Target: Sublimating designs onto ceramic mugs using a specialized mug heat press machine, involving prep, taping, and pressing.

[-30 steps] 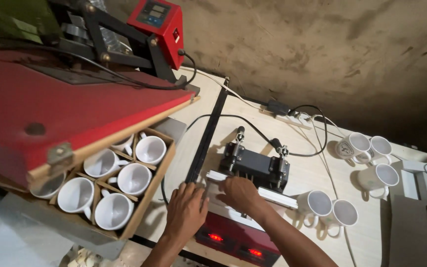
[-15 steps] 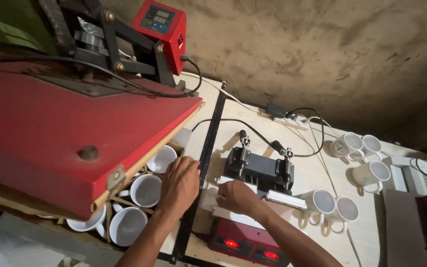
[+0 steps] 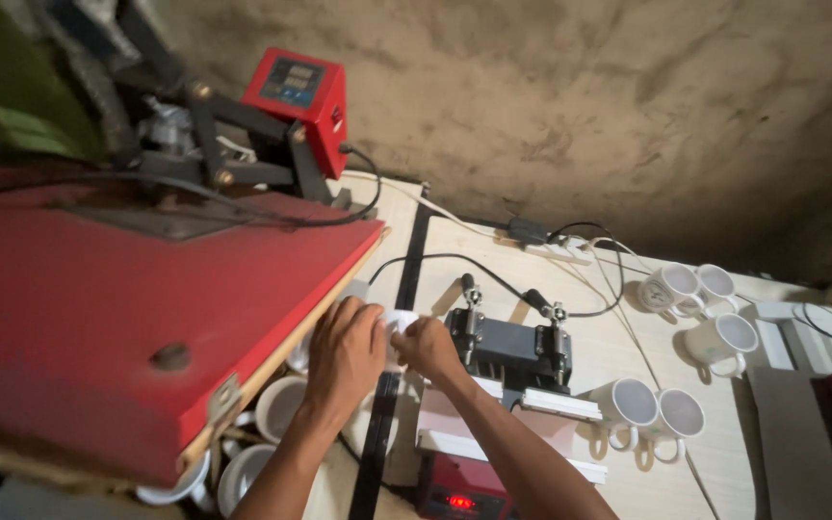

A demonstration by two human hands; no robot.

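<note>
Head view — left hand (image 3: 344, 351) and right hand (image 3: 426, 349) both curl around a glossy white ceramic mug (image 3: 399, 321), held just left of the black metal mug press (image 3: 507, 351). Risk: smooth glaze may slip, dropping it onto the boxed mugs (image 3: 279, 409) beneath the red flat press (image 3: 137, 318).

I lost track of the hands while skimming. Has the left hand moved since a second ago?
Yes. The left hand has gone left, from in front of the black mug press to the white mug at the red heat press's edge.
</note>
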